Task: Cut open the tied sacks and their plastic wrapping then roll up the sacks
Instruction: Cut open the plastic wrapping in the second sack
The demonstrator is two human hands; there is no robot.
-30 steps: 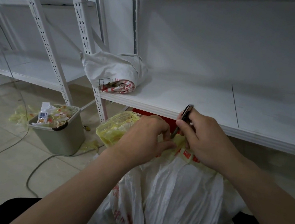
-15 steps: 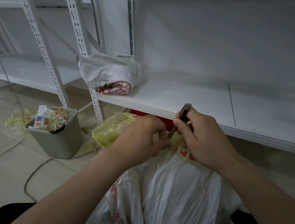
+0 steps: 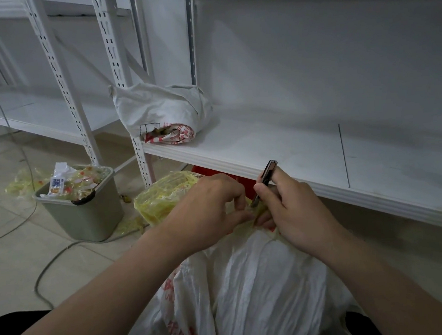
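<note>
Head view shows little shift over the last second: your hands have closed in on each other and now touch at the tied neck of the sack (image 3: pixel 263 283), which stands in front of you just below the front edge of the shelf (image 3: pixel 322 185). Your left hand (image 3: pixel 210 210) pinches the yellow plastic (image 3: pixel 256 213) at the neck, holding it taut. Your right hand (image 3: pixel 294 209) is wrapped round the cutter (image 3: pixel 265 178), tilted as before, but its tip now sits lower, in among the plastic between your fingers; the blade itself is hidden.

That reads as the cut being under way rather than finished: the neck looks still gathered and the sack not yet opened. A rolled sack (image 3: pixel 162 113) lies at the shelf's left front corner, so at least one appears done. Mind the left fingertips, which are very close to the blade.
</note>
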